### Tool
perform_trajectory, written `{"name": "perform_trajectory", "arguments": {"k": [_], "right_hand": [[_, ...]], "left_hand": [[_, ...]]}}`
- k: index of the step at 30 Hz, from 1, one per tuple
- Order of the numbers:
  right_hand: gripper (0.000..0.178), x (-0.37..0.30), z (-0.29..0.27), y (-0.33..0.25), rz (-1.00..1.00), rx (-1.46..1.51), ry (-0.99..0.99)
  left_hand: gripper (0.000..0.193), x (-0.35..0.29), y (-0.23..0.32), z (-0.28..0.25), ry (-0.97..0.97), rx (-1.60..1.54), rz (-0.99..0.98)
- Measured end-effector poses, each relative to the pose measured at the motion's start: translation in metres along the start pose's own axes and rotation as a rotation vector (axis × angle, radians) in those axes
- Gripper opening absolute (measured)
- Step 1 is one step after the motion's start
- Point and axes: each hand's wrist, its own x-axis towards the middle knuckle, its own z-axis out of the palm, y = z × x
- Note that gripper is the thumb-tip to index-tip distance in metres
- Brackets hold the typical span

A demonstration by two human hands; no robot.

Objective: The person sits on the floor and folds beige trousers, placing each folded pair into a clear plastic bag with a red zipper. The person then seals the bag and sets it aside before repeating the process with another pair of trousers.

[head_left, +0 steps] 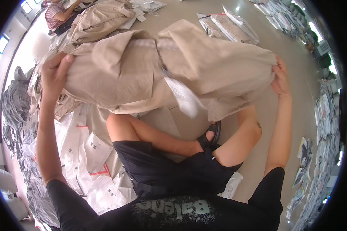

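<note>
You hold one beige garment [150,69] stretched in the air above your crossed legs, your left hand [54,73] clamped on one end and your right hand [280,79] pinching the other. Keep both grips level and the cloth taut so its white tag [183,98] hangs free. On the floor [289,57], a beige pile [100,19] lies toward the far-left edge, three bagged garments [229,25] at the far edge, and white bags [85,154] too many to count along the left.

Two hands [56,73] [280,79], one held beige garment [162,69], three bagged garments [229,25].
</note>
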Motion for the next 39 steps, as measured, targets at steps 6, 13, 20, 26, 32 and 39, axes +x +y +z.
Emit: {"name": "perform_trajectory", "arguments": {"k": [6, 13, 20, 26, 32, 39], "right_hand": [[0.043, 0.105, -0.010, 0.017, 0.095, -0.262, 0.098], [0.058, 0.154, -0.009, 0.193, -0.057, -0.697, 0.354], [0.114, -0.038, 0.129, 0.202, 0.412, -1.200, -0.418], [0.100, -0.057, 0.144, 0.260, 0.628, -1.763, -0.584], [0.050, -0.049, 0.091, 0.296, 0.632, -1.678, -0.497], [0.047, -0.028, 0.029, 0.180, 0.062, -1.269, 0.176]], "left_hand": [[0.038, 0.162, -0.043, 0.058, -0.022, 0.384, 0.208], [0.040, 0.188, -0.127, 0.207, 0.036, 0.215, 0.032], [0.079, -0.124, -0.093, 0.222, -0.844, 0.104, -0.363], [0.089, -0.158, -0.054, 0.269, -0.869, 0.242, -0.286], [0.061, -0.143, -0.083, 0.276, -0.391, 0.216, -0.100], [0.053, -0.146, -0.011, 0.177, -0.279, 0.250, 0.198]]}}
